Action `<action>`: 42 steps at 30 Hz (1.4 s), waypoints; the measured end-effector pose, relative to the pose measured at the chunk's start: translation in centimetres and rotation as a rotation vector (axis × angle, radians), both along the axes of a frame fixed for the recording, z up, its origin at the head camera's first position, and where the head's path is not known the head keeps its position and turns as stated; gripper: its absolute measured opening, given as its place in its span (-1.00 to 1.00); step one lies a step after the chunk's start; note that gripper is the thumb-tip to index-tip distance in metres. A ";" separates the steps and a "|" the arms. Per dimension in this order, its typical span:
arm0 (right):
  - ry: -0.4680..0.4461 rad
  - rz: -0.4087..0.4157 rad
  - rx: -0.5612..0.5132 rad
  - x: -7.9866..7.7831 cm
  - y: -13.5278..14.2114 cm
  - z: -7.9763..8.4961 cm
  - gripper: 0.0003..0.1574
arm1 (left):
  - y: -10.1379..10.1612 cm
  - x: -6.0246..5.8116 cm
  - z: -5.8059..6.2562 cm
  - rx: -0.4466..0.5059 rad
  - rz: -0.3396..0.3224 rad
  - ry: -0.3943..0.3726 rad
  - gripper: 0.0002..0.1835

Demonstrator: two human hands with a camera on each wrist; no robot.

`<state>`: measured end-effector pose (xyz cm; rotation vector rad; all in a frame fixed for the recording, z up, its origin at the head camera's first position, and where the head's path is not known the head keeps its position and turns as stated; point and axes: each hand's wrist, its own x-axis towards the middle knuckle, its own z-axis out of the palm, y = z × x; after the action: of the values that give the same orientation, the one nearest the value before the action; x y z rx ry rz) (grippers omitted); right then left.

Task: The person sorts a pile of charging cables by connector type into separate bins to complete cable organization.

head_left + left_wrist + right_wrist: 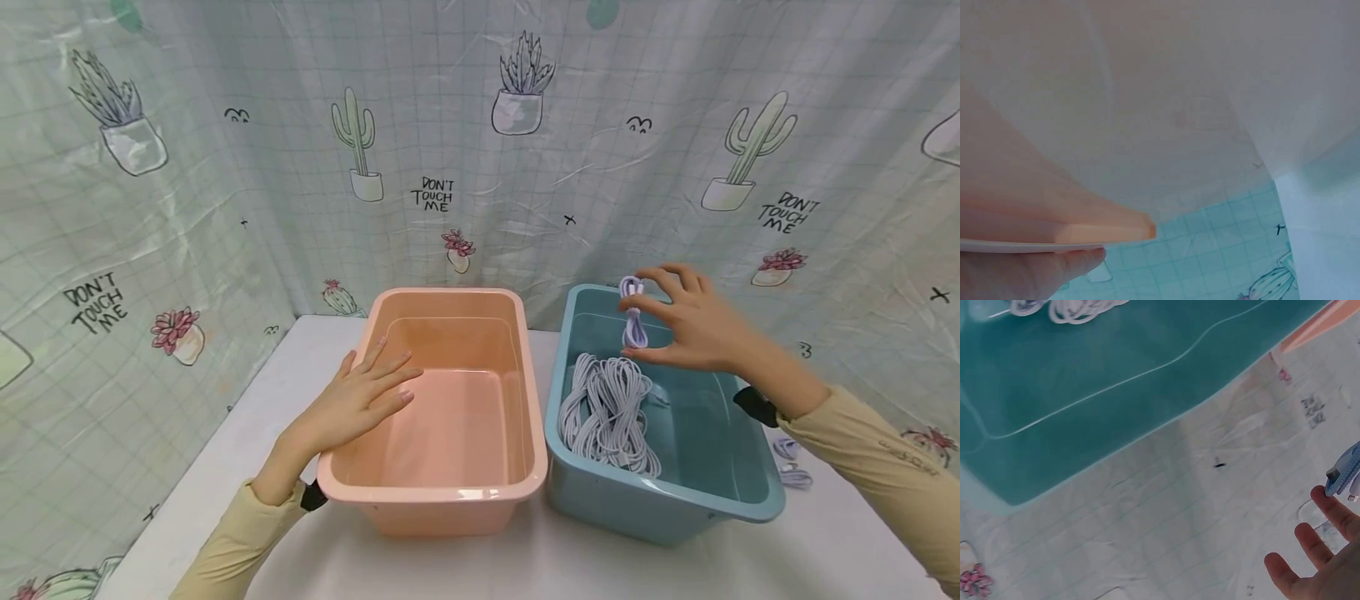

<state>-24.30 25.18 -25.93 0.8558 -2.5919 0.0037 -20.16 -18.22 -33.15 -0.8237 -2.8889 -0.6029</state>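
A small coiled cable bundle (633,315), pale lilac and tied at its middle, is pinched upright between the thumb and a finger of my right hand (693,321) over the blue bin (667,533). The right wrist view catches only part of that bundle (1347,472) at its edge. Inside the blue bin several coiled white cables (607,408) lie piled toward the left side. My left hand (360,396) rests on the left rim of the peach bin (450,521) with spread fingers reaching over its inside. The left wrist view shows its thumb (1054,269) against the rim's outside.
Both bins stand side by side on a white table (315,550). To the right of the blue bin, partly behind the right forearm, lie small cable bundles (793,475). A cactus-print curtain (480,167) hangs close behind and along the sides.
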 end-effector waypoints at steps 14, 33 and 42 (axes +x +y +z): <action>0.059 0.203 0.069 -0.7 -6.4 0.9 -0.29 | 0.0 0.0 -0.1 -0.023 -0.002 0.005 -0.50; 0.040 0.374 0.114 -0.8 -14.0 0.5 -0.31 | 0.0 0.1 0.0 -0.061 0.016 0.013 -0.45; 0.037 0.408 0.160 -0.8 -16.9 -0.9 -0.29 | 0.0 0.0 -0.2 -0.079 0.024 0.017 -0.46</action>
<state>-25.12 8.33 -26.88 1.4142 -2.3625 -0.1028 -20.20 -18.21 -33.36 -0.7982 -2.9192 -0.4798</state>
